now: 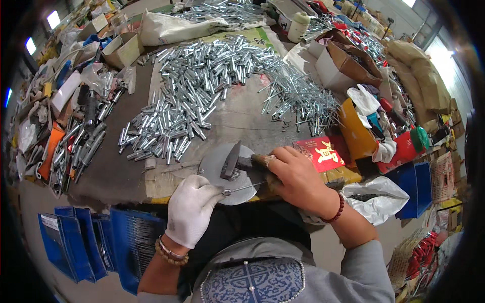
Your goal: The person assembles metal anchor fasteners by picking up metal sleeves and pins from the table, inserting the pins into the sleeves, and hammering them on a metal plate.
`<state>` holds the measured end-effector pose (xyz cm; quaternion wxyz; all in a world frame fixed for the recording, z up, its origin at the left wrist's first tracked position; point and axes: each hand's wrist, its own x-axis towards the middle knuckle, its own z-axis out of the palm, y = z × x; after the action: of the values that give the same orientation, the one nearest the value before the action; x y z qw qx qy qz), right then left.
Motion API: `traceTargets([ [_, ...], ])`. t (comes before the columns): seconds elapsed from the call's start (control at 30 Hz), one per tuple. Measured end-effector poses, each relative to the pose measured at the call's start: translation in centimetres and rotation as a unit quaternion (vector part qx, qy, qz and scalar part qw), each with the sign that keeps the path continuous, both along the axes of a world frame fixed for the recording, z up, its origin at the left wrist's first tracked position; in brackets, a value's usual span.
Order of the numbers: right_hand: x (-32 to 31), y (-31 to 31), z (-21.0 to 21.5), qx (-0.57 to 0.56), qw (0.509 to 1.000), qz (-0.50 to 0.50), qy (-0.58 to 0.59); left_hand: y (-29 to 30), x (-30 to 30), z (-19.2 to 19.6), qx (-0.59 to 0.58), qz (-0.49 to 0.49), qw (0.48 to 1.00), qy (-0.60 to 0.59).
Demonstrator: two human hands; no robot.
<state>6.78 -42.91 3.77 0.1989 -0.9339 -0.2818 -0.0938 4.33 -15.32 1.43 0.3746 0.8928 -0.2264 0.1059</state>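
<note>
The thin, straight silver metal rod with a short cylindrical collar [227, 192] lies low over the near edge of the flat round grey metal plate [210, 164] at the front of the cloth-covered desk [227, 132]. It looks stiff, light and smooth, so it could slide or roll in loose fingers; the slender shaft seems likelier to bend than the thicker collar. The collar end offers the better place to take hold, and the white glove should add some grip there. The dark metal-headed hammer [231, 160] looks top-heavy and rigid, best held by its handle; its head stands over the plate, though whether it touches is hard to tell.

The person's left hand [191, 208], in the white glove, is clamped on the collar end, thumb and forefinger pinched together and the other fingers curled under. Its forearm comes up from below, angled slightly right, the wrist nearly straight.

The bare right hand [297, 177] is closed around the hammer's handle, knuckles up, fingers pointing left. Its forearm slants in from the lower right with the elbow bent out. The shaft's far end runs toward that hand; whether its hidden fingers touch it cannot be told.
</note>
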Motion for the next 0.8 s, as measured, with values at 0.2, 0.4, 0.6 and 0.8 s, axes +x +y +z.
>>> traceTargets([
  [0.2,-3.2,0.2,2.1,0.050,0.999,0.009,0.012,0.1,0.0,-0.1,-0.005,0.006,1.000,0.009],
  [0.4,-5.1,1.1,1.5,0.023,0.998,0.045,-0.026,0.2,0.1,0.0,0.004,-0.003,1.000,-0.012],
  [0.6,-5.1,1.3,2.5,0.125,0.992,0.015,-0.014,0.1,-0.2,0.0,-0.019,-0.005,1.000,-0.006],
  [0.8,-2.2,0.1,0.0,0.147,0.986,-0.005,0.081,0.5,0.3,-0.1,-0.031,-0.026,0.999,0.008],
])
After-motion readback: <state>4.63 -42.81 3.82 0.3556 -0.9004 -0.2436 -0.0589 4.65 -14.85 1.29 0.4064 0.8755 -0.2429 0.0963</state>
